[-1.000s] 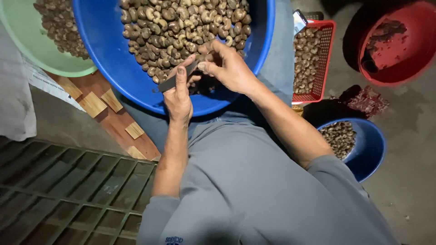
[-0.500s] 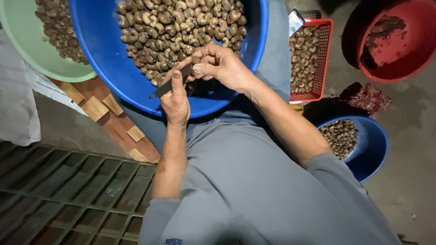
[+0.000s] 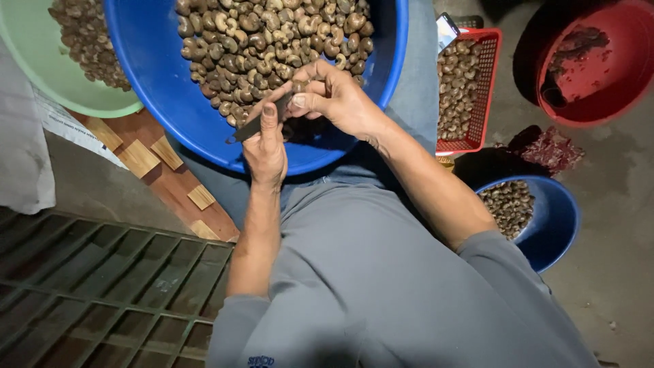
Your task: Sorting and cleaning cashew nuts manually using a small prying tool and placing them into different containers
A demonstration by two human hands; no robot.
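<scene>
A: Left hand [image 3: 264, 153]?

B: Closed around a dark flat knife [image 3: 262, 123], thumb lying straight along the back, blade slanting up toward the right and meeting the other hand.

A: Right hand [image 3: 338, 101]?

B: Fingers curled in, tips pinched on a small brown nut [image 3: 298, 86] pressed against the upper end of the blade. Too small to tell whether cut or whole.

A: Both hands where?

B: Above the near rim of a large blue basin [image 3: 170, 116], resting across the lap, heaped with brown shelled-looking nuts [image 3: 272, 34]. Pinched nut just over the edge of that heap.

A: Around the basin?

B: Up left, a pale green bowl [image 3: 61, 88] with more of the same nuts, touching or nearly touching the blue rim. Below it, a reddish wooden board [image 3: 174, 180] with lighter wood blocks on it, and white cloth [image 3: 24, 150] at the far left. Lower left, a dark metal floor grate [image 3: 102, 293].

A: To the right?

B: A red mesh basket [image 3: 487, 82] with paler nuts, just beside the basin. Further right, a red tub [image 3: 599, 75] holding dark scraps. Below, near the right elbow, a smaller blue bowl [image 3: 555, 221] partly filled with nuts, standing on the concrete floor [image 3: 613, 286].

A: Clothing?

B: Grey sleeves and grey trousers, forearms bare.
</scene>
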